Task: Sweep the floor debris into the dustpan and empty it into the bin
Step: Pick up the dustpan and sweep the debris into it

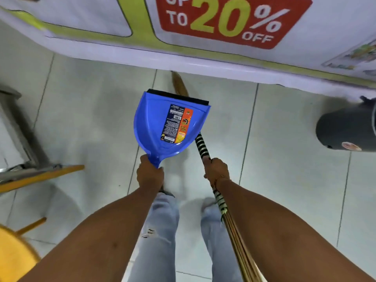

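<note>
Hanging above the pale tiled floor (81,110), the blue dustpan (154,127) points its black rubber lip away from the person, a printed label stuck inside its scoop, with the left hand (150,175) curled tightly around its short handle. Just beside it, the right hand (217,169) is closed around the black-and-white banded broom (202,148), whose brown bristle tip shows past the dustpan's far edge near the foot of a white banner (223,23) reading "UP TO 20% OFF". A dark bin (345,129) sits at the right edge, well apart from the dustpan, and a yellow chair (14,255) is at the lower left.
</note>
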Available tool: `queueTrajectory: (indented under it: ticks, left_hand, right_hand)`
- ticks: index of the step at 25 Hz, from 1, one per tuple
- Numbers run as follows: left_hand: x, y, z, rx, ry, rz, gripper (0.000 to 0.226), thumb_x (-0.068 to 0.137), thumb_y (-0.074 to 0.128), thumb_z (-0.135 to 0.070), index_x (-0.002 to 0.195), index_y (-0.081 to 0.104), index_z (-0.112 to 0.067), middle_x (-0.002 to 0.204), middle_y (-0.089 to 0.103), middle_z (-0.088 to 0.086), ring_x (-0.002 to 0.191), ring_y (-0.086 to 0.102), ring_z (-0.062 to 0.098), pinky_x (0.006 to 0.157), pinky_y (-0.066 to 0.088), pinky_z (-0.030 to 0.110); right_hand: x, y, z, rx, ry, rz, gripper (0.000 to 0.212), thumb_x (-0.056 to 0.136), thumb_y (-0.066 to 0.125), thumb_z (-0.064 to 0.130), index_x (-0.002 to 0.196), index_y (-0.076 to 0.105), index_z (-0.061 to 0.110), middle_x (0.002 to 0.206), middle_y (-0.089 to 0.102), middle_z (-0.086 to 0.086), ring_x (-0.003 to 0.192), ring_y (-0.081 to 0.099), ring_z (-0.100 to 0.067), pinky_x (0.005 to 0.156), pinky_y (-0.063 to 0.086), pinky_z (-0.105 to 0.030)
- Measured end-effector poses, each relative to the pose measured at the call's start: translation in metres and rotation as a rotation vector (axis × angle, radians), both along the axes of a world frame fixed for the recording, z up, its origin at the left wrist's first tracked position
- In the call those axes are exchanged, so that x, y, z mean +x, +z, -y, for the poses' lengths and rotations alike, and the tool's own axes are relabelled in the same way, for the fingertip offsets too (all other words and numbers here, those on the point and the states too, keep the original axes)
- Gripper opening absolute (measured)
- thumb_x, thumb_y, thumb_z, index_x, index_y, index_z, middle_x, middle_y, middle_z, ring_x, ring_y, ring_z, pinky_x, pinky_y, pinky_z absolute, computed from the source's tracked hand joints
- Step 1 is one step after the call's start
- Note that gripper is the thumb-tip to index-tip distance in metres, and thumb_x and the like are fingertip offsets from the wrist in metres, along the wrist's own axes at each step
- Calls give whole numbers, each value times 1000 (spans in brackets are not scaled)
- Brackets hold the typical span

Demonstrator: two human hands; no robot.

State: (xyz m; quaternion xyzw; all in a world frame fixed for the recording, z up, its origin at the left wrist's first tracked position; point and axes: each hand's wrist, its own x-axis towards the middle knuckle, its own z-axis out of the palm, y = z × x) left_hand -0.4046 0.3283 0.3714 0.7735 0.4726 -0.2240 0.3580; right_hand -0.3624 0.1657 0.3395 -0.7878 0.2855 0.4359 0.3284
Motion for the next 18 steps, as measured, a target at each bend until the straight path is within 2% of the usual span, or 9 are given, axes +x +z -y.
queueTrajectory:
  ticks: [4, 7, 9, 11, 15, 18]
  left_hand:
    - [-9, 8, -72, 11, 23, -7, 43, 83, 56, 1, 123, 40, 1, 122, 56, 24, 112, 54, 41, 90, 45, 44]
    - [-6, -9, -117, 16, 144, -106, 48, 78, 56, 4, 122, 38, 0, 120, 54, 23, 108, 54, 42, 88, 47, 46]
    - [-2, -44, -142, 26, 212, -191, 48, 78, 57, 4, 122, 37, 1, 121, 54, 24, 108, 54, 43, 88, 47, 46]
    - [2, -87, -159, 20, 216, -257, 46, 79, 57, 5, 121, 37, 4, 121, 54, 27, 109, 53, 45, 89, 47, 48]
    - [5, -191, -183, 4, 221, -330, 42, 79, 56, 7, 118, 40, 2, 118, 56, 27, 108, 53, 45, 92, 44, 52]
    - [7, -258, -192, 23, 169, -359, 50, 81, 53, 8, 127, 37, -5, 120, 55, 24, 111, 51, 44, 100, 37, 61]
  right_hand:
    - [15, 7, -75, -20, -8, 30, 39, 86, 56, 33, 108, 59, 1, 109, 69, -21, 90, 68, -34, 85, 56, -45]
    - [45, 0, -118, -57, 96, 93, 46, 89, 53, 22, 132, 42, 9, 122, 61, -20, 108, 61, -37, 90, 50, -40]
    - [72, -33, -139, -118, 276, 114, 48, 94, 45, 30, 139, 36, 16, 124, 57, -20, 113, 57, -37, 91, 46, -40]
    - [95, -72, -153, -176, 376, 146, 42, 97, 39, 35, 132, 43, 13, 122, 58, -20, 110, 57, -37, 89, 46, -40]
    - [113, -167, -172, -279, 454, 156, 37, 96, 47, 18, 128, 44, 1, 127, 54, -18, 112, 58, -37, 89, 48, -40]
    - [108, -231, -170, -303, 536, 82, 53, 93, 44, 12, 142, 26, 11, 131, 50, -16, 115, 55, -39, 92, 47, -45]
